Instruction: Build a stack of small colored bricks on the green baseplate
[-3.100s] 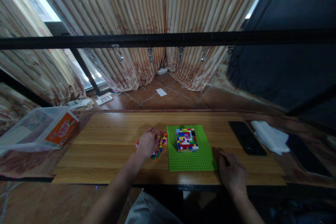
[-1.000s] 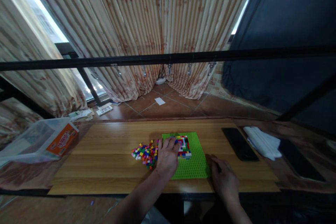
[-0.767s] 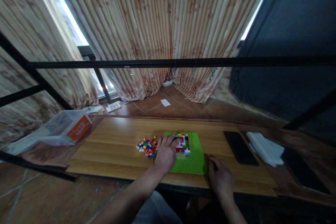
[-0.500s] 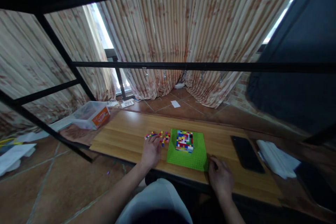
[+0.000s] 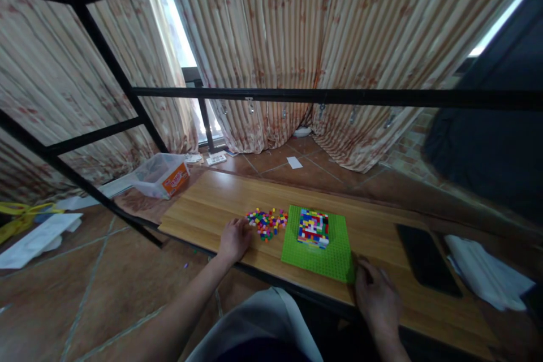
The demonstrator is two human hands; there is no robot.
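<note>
Several small loose building bricks in many colours lie in a pile on the wooden table. My left hand rests at the pile's left edge, its fingers curled together and pointing down; whatever is between the fingertips is hidden. To the right of the pile lies a green baseplate. On it stands a multicoloured block of stacked bricks, squarish, with an uneven top. My right hand is beside the baseplate's near right corner, fingers curled in and close to its edge. I cannot make out anything in its fingers.
A black phone-like slab lies right of my right hand on the wooden table, with white folded material beyond it. A clear plastic bin stands at the far left. A black metal bar crosses in front.
My left hand has drawn back leftward from over the brick pile, uncovering it. My right hand stays by the baseplate corner. The camera view has shifted, moving the scene rightward.
</note>
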